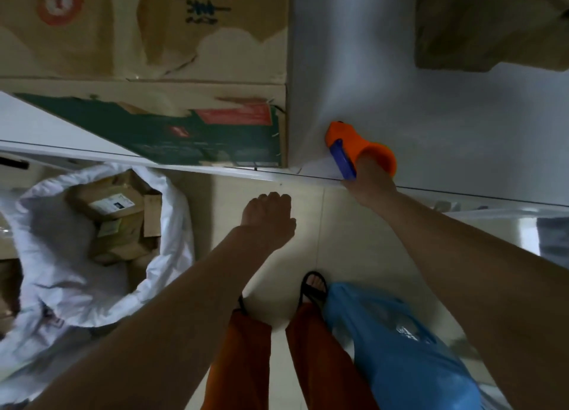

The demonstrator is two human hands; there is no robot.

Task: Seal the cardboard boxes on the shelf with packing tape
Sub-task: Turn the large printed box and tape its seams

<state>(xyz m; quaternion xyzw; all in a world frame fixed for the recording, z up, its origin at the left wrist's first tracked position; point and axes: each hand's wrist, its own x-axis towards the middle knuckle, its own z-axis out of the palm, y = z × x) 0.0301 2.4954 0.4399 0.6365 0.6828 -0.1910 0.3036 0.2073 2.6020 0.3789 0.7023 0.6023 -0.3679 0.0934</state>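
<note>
Dispenser (354,146) gripped in right hand (374,178) on shelf (462,132); left hand (268,218) loosely curled, empty. Risks crooked tape on box (172,129) unless steadied.

Shelf (431,117) bare right of stacked cardboard boxes (191,71); another box (480,25) blocks far right corner.

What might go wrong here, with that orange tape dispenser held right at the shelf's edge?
The right hand holds the orange tape dispenser at the very edge of the white shelf, so it might slip off toward the sandalled foot below. The left hand hangs free, steadying nothing, so the green-printed box could shift under the tape. The blue bag by the feet looks like a trip hazard.
</note>
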